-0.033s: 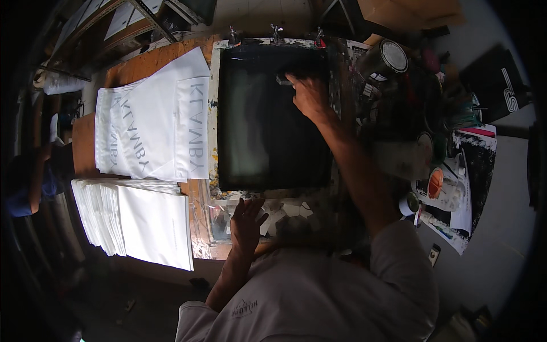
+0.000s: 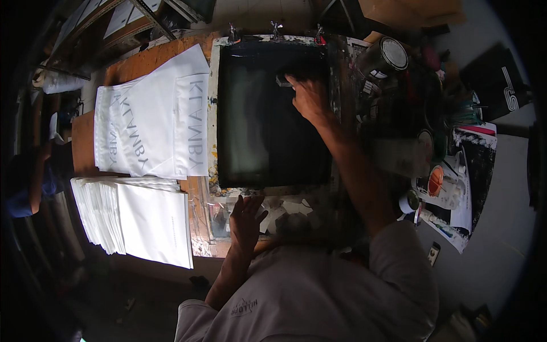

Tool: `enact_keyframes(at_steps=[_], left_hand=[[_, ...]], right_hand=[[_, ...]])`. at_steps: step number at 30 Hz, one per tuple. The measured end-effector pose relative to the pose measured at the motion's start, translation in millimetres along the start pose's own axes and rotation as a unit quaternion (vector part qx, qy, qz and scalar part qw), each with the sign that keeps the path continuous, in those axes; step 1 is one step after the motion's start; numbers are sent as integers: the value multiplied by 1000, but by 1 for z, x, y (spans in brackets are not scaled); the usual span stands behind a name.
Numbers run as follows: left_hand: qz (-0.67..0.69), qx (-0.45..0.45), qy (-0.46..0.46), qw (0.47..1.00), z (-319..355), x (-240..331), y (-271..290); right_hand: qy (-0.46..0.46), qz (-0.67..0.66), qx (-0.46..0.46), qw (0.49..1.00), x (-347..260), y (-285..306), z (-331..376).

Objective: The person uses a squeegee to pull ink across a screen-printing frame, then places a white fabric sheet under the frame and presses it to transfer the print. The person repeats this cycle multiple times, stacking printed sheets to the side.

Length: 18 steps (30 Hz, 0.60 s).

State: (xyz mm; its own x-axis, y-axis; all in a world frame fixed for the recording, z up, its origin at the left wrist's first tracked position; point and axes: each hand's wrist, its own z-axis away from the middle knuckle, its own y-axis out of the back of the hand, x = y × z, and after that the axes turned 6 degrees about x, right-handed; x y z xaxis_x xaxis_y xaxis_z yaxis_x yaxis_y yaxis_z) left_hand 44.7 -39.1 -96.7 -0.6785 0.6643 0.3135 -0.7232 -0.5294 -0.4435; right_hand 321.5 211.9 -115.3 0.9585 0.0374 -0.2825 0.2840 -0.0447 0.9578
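Note:
A screen-printing frame with a dark mesh lies on the bench before me. Near its far right part, my right hand is closed on a dark squeegee, whose block-like end shows beside the fingertips; the rest is lost in shadow. My left hand rests with fingers apart at the near edge of the frame, holding nothing. Beneath that hand lie pale, ink-stained scraps. Metal clamps stand along the far edge of the frame.
Printed white bags overlap left of the frame, above a stack of plain white ones. To the right crowd a large can, a cup with orange contents and stained sheets. Another person's arm shows far left.

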Motion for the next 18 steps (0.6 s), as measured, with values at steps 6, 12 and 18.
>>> enact_keyframes(at_steps=[6,12,18], left_hand=[[-42,9,-11,999,0,-1,7],[-37,0,-15,999,-4,-1,10],[-16,47,0,999,7,5,-12]], right_hand=[[75,11,100,992,-43,-1,123],[33,-88,71,993,-87,11,226],[20,-102,57,993,-92,28,229]])
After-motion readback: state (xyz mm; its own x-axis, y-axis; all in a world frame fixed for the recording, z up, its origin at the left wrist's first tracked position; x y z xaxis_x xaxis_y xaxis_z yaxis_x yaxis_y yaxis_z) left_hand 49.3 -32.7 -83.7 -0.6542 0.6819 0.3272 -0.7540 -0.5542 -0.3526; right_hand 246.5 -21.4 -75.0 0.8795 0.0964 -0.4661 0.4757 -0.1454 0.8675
